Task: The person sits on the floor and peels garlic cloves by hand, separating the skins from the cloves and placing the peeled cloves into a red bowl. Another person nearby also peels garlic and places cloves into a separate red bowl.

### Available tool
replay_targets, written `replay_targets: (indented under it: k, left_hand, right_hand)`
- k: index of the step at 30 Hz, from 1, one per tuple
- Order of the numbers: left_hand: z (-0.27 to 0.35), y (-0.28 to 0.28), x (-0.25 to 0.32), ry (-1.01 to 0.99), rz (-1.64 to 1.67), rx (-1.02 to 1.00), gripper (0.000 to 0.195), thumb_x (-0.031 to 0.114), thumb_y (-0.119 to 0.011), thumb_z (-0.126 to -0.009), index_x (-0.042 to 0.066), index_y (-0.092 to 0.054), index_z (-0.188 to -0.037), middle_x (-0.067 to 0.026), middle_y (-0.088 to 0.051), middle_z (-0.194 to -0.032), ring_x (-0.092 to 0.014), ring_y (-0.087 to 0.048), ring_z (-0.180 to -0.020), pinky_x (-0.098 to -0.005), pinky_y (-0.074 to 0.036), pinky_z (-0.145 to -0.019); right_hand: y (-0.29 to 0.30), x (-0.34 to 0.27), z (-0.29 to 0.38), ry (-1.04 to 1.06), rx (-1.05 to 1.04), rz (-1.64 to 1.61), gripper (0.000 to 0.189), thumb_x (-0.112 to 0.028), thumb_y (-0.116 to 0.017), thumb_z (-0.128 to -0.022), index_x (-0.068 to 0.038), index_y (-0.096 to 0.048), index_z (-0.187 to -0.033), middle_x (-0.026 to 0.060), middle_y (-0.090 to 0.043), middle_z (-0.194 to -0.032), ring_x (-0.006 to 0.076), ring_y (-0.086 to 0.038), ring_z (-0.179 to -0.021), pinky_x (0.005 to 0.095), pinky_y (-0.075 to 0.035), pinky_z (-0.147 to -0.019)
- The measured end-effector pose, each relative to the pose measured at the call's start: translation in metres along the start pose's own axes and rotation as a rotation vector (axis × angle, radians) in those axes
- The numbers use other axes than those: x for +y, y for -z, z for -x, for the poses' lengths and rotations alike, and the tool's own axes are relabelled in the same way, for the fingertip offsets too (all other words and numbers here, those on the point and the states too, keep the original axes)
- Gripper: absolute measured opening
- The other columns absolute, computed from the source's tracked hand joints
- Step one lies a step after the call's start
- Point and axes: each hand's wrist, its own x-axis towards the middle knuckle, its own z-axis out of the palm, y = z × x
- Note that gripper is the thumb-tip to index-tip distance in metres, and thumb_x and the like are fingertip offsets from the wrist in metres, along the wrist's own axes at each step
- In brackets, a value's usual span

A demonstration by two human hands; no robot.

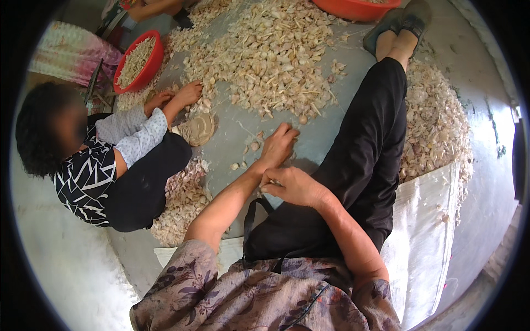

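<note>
On the grey floor in front of me spreads a large heap of garlic bulbs and cloves (pixel 265 58). My left hand (pixel 279 145) is stretched out low, just short of the heap's near edge, its fingers bent downward. Whether anything is under those fingers is hidden. A few loose cloves and a small garlic bulb (pixel 255 146) lie to its left. My right hand (pixel 296 187) hovers over my lap beside the left wrist, thumb and forefinger curled toward each other. I cannot make out anything between them.
At the left a co-worker (pixel 140 145) sits with both hands at the heap. A red basin (pixel 157 62) beyond holds pale stalk-like pieces; another red basin (pixel 358 12) stands at the top. Right of my legs, more garlic (pixel 430 124) lies by a white woven sheet (pixel 422 240).
</note>
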Motion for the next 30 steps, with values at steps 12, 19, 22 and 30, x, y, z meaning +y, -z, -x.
replay_targets:
  k: [12, 19, 22, 30]
  left_hand:
    - [0.014, 0.035, 0.000, 0.063, -0.064, 0.163, 0.024, 0.010, -0.066, -0.084, 0.010, -0.065, -0.107, -0.0086, -0.057, -0.109, -0.031, -0.060, -0.097, -0.0401, -0.051, -0.078]
    - [-0.052, -0.017, 0.020, 0.004, -0.029, 0.081, 0.021, 0.005, -0.063, -0.082, 0.009, -0.062, -0.103, -0.0084, -0.057, -0.104, -0.032, -0.059, -0.092, -0.0419, -0.050, -0.075]
    - [-0.021, -0.006, 0.005, -0.020, -0.014, 0.123, 0.020, 0.005, -0.064, -0.081, 0.008, -0.063, -0.101, -0.0076, -0.057, -0.103, -0.032, -0.057, -0.092, -0.0429, -0.049, -0.076]
    - [-0.034, -0.001, 0.035, -0.075, -0.130, 0.207, 0.034, 0.016, -0.072, -0.078, 0.011, -0.063, -0.110, -0.0077, -0.055, -0.111, -0.031, -0.056, -0.092, -0.0430, -0.048, -0.080]
  right_hand:
    - [0.008, -0.011, -0.001, -0.020, -0.012, -0.135, 0.019, -0.014, -0.060, -0.086, -0.005, -0.066, -0.101, 0.0177, -0.068, -0.080, 0.0332, -0.067, -0.074, 0.0401, -0.052, -0.071]
    - [0.021, -0.011, -0.002, -0.064, 0.013, -0.390, 0.022, -0.022, -0.064, -0.089, -0.002, -0.069, -0.096, 0.0130, -0.067, -0.077, 0.0225, -0.065, -0.071, 0.0333, -0.051, -0.072]
    - [0.021, -0.004, -0.002, -0.039, -0.015, -0.387, 0.023, -0.023, -0.065, -0.090, -0.002, -0.069, -0.095, 0.0140, -0.066, -0.075, 0.0228, -0.064, -0.070, 0.0345, -0.050, -0.070]
    - [0.022, -0.009, 0.002, 0.008, -0.055, -0.370, 0.023, -0.023, -0.066, -0.090, 0.001, -0.067, -0.091, 0.0141, -0.062, -0.070, 0.0200, -0.058, -0.064, 0.0336, -0.049, -0.067]
